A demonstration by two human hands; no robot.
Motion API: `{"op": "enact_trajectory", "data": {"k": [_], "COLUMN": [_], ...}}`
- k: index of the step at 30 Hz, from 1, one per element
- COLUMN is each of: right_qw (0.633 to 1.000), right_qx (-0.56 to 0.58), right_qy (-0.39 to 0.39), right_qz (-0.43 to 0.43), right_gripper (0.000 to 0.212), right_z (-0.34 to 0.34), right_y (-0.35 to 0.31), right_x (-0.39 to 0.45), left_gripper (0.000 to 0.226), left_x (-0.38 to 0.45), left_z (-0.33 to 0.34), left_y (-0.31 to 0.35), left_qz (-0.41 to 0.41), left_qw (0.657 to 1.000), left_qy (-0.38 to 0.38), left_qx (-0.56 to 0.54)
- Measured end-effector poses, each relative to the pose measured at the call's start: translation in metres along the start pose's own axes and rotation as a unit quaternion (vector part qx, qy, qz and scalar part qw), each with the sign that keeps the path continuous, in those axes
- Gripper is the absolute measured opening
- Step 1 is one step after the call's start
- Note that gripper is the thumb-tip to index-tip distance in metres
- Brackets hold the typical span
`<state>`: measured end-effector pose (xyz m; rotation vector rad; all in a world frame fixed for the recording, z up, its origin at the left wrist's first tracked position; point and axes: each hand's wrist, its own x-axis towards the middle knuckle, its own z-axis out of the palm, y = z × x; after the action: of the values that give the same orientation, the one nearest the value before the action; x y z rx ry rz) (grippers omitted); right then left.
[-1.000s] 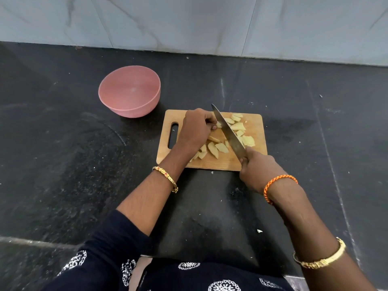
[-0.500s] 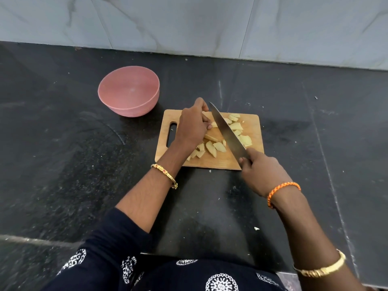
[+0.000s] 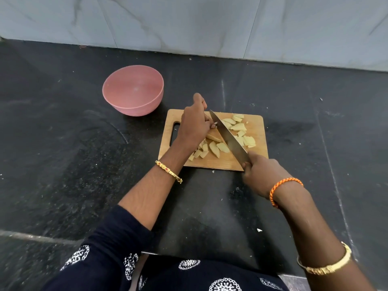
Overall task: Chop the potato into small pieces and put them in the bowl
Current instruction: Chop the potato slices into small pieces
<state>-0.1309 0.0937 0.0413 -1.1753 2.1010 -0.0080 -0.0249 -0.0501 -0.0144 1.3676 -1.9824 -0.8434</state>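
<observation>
Right hand (image 3: 259, 175) clamped on the knife (image 3: 227, 138) handle, left hand (image 3: 194, 124) curled over a potato piece (image 3: 213, 138) just left of the blade. Blade running diagonally across the cutting board (image 3: 216, 162), cut pieces (image 3: 239, 128) either side. Pink bowl (image 3: 132, 91) on the dark surface (image 3: 63, 133) beyond the left hand, nothing visible inside.

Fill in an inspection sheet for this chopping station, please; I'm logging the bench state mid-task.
Surface: black stone counter, with pale crumbs scattered near the front edge.
Job's things: wooden cutting board flat on the counter; potato pieces lie on both sides of the knife; pink bowl stands left of the board, with nothing seen inside.
Clutter: a white scrap on the counter near the person.
Hands: left hand holds down potato beside the blade; right hand grips the knife handle.
Cables: nothing seen.
Surroundings: grey marbled wall tiles behind the counter.
</observation>
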Motion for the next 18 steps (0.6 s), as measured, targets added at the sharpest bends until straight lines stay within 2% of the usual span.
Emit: {"op": "enact_trajectory", "data": {"k": [5, 11, 15, 18], "right_qw": [1.000, 0.994, 0.992, 0.992], "right_qx": [0.003, 0.081, 0.101, 0.109], "right_qy": [-0.002, 0.068, 0.069, 0.066], "right_qz": [0.003, -0.012, 0.007, 0.015], "right_gripper": [0.021, 0.017, 0.013, 0.013], "right_z": [-0.011, -0.022, -0.024, -0.022], "right_y": [0.017, 0.028, 0.029, 0.030], "right_x": [-0.018, -0.021, -0.010, -0.005], "left_gripper": [0.036, 0.022, 0.031, 0.028], "left_x": [0.000, 0.004, 0.011, 0.016], "left_z": [-0.004, -0.007, 0.008, 0.020], "left_y": [0.003, 0.010, 0.019, 0.023], "left_qz": [0.007, 0.033, 0.086, 0.088], "left_qw": [0.999, 0.990, 0.964, 0.960], "left_qy": [-0.033, -0.073, -0.118, -0.127], "left_qx": [0.035, 0.120, 0.221, 0.233]}}
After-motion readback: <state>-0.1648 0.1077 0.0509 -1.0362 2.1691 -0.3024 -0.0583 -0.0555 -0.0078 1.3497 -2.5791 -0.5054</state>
